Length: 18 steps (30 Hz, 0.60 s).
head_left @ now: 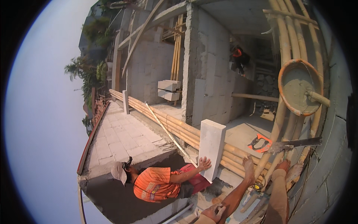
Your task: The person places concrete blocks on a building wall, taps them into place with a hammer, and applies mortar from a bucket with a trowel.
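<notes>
My left hand [214,212], in a beige sleeve, rests loosely against my bare lower leg, its fingers spread and slightly bent. My right hand [283,165] reaches down to the bamboo poles [270,160] beside my bare feet [248,166]; its fingers are foreshortened, so their grip is unclear. Just beyond it lies a handsaw with an orange and black handle [260,143] and a dark, mortar-smeared blade [304,142]. A white lightweight block [211,145] stands upright by the bamboo rail. A co-worker in an orange shirt [156,184] presses a hand [204,163] against this block.
A round orange-rimmed basin [281,84] of grey mortar with a handled tool [317,98] sits on bamboo at right. A long pale strip [169,134] leans across the rail [160,115]. Stacked blocks [168,90] stand farther off. Another person [240,58] is on the level below.
</notes>
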{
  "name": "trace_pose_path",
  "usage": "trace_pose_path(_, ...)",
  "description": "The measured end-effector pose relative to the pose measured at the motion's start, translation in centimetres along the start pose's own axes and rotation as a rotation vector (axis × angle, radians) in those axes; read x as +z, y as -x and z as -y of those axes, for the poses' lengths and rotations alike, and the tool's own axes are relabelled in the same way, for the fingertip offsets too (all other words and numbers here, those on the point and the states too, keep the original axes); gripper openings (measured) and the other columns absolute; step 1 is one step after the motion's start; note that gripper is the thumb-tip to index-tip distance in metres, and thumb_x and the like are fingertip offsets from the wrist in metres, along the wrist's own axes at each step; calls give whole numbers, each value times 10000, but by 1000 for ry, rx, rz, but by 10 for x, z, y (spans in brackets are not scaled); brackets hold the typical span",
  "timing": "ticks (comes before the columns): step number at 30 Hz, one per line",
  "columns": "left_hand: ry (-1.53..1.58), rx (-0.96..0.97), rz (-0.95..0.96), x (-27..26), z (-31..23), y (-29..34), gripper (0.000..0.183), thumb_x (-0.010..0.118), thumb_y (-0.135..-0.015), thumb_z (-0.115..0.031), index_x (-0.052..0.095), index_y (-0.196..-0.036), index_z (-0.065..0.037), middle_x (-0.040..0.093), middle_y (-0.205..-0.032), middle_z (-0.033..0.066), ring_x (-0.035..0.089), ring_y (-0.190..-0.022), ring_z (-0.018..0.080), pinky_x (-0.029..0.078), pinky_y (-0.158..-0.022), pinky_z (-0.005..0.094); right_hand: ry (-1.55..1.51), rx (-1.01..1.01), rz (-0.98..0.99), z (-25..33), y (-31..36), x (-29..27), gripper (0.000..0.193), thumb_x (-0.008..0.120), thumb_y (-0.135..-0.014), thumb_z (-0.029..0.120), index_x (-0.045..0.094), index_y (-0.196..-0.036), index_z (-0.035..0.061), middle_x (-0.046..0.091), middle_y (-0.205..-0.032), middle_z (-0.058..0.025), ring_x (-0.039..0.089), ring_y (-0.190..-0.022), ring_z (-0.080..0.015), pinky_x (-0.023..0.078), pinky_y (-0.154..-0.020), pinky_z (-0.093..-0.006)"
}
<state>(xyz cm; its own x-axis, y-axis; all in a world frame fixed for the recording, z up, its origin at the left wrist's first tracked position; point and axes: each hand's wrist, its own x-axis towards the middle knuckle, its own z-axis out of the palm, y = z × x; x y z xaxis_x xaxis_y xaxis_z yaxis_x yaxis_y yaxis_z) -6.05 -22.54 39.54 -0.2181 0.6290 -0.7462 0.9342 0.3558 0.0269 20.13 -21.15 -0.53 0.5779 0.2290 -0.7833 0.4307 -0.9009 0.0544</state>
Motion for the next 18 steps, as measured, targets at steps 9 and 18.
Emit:
trace_pose_path(9, -168, -61, 12, -2, 1, 2, 425, 614, -895, -495, 685, -1069, -114, 712, -906, 172, 699, -820, 344, 552, -733, 418, -680, 298, -233, 21, -3, -70, 539, 595, -945, 417, 518, -1267, -9, 573, -1275, -200, 590, -1123, -335, 489, -946, -426)
trace_pose_path(18, -243, 10, -23, 15, -15, 9, 395, 594, -893, -499, 681, -1007, -132, 710, -805, 148, 683, -775, 387, 542, -701, 472, -1201, -62, -610, 92, -4, -284, 469, 619, -943, 389, 522, -1183, -2, 600, -1162, -193, 629, -981, -297, 505, -859, -390)
